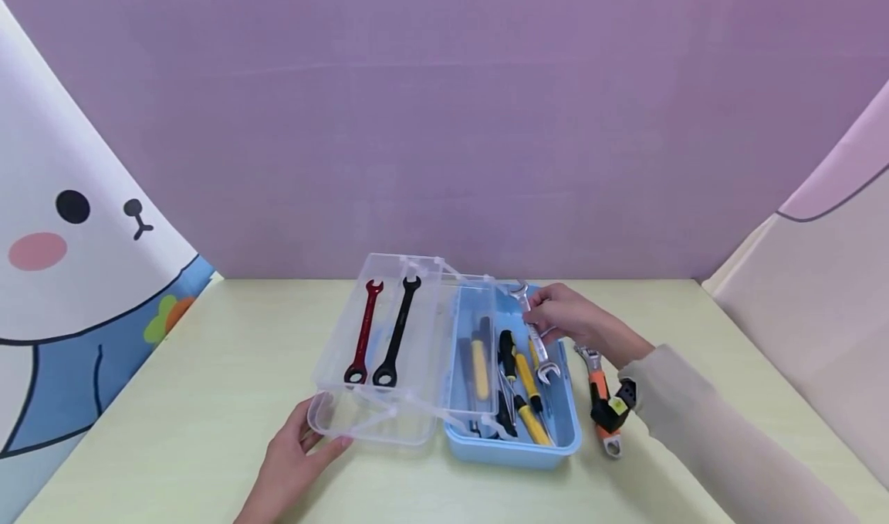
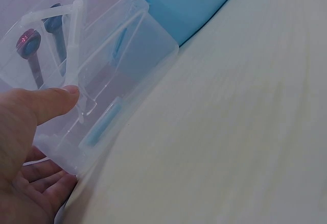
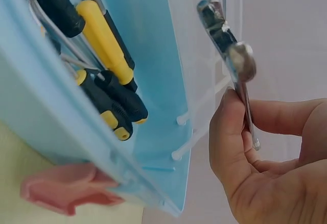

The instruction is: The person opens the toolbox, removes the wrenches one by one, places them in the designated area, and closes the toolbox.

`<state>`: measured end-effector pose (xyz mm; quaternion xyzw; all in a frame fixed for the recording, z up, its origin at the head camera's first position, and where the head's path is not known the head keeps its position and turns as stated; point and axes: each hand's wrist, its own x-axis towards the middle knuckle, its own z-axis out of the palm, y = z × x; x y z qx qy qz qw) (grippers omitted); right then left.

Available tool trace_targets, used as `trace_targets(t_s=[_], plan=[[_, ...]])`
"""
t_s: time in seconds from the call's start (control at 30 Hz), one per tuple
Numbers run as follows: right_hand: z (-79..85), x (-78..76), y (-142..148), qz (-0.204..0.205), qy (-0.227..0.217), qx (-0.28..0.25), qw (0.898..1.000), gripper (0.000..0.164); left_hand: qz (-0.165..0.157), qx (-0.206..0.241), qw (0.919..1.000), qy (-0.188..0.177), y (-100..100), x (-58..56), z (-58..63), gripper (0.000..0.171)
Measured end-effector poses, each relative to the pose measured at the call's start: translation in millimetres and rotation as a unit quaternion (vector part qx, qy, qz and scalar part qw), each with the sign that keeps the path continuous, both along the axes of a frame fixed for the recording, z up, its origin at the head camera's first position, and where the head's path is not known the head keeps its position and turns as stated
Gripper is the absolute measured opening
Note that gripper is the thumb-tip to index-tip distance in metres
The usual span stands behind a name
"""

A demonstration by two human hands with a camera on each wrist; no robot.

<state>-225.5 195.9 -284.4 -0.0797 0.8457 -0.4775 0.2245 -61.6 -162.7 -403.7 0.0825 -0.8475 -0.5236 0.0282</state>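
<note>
My left hand grips the near left corner of a toolbox's clear plastic lid section, thumb on top and the other fingers lower down. In the clear tray lie a red ratchet wrench and a black ratchet wrench. Above the blue toolbox, my right hand pinches a silver open-end wrench between thumb and fingers. The right wrist view shows this wrench tilted, close by the box's far end. Yellow-and-black screwdrivers and other tools lie inside the box.
An adjustable wrench with an orange and black handle lies right of the box, partly covered by the wrist camera. White hinge arms link the clear tray to the box. A purple backdrop stands behind the table.
</note>
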Motion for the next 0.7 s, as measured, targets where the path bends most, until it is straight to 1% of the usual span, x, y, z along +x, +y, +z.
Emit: trace_targets(t_s=[0.17,0.37,0.43,0.53,0.7], plan=[[-6.1,0.4,7,-0.003,-0.007,-0.005,1.0,0.011,-0.005,-0.006,0.9998,-0.016,0,0.6,-0.2,0.07],[-10.6,2.4,15,0.003,-0.013,-0.016,1.0,0.01,-0.006,-0.005,0.9997,-0.022,-1,1.7,-0.8,0.071],[-10.9,3.4,18,0.001,-0.013,-0.012,1.0,0.009,-0.007,-0.005,0.9996,-0.026,-1,2.1,-1.0,0.071],[-10.4,4.2,24,-0.009,-0.011,-0.001,1.0,0.011,-0.008,-0.004,0.9998,-0.02,-1,2.2,-0.9,0.071],[-9.0,5.7,34,-0.013,-0.009,0.004,1.0,0.017,-0.009,0.009,0.9999,0.005,-1,0.9,0.4,0.068]])
